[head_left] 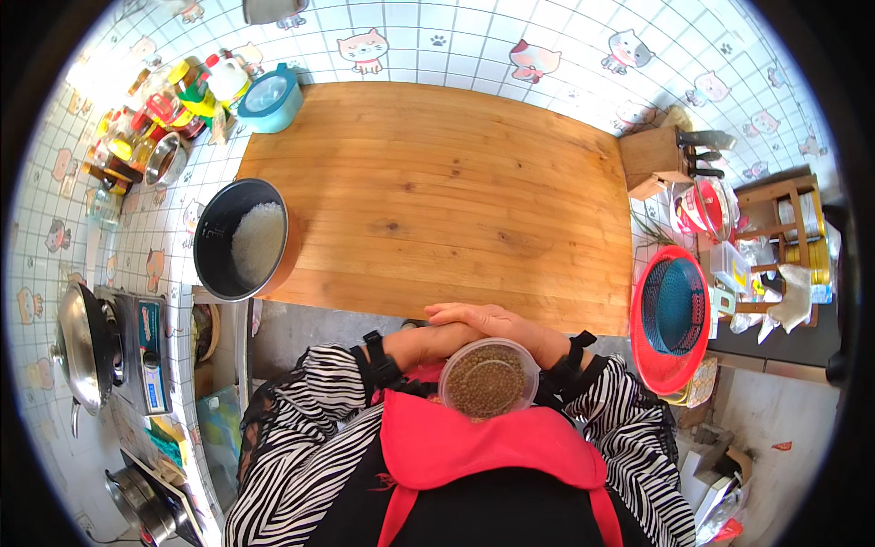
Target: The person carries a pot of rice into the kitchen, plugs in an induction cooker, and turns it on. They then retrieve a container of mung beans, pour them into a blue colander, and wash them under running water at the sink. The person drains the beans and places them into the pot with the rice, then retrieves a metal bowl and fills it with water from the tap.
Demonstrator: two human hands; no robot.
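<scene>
At the near edge of the wooden board, my right hand (pixel 492 318) lies across my left hand (pixel 437 340), its fingers pointing left. Most of the left hand's fingers are covered, and whatever may be between the two palms is hidden. Just behind the hands, between my forearms and the red apron (pixel 492 444), is a clear round lidded tub (pixel 488 377) of small greenish-brown beans. What supports the tub is out of sight. A rice cooker's inner pot (pixel 225 239) stands at the board's left edge, with white rice (pixel 260 243) in it.
The wooden board (pixel 437 191) spans the middle. To the right are a knife block (pixel 653 157) and a red basket (pixel 642 369) nesting a blue one (pixel 673 308). Bottles (pixel 184 89) and a teal lidded container (pixel 270 102) stand back left; a lidded pan (pixel 85 349) sits on a stove.
</scene>
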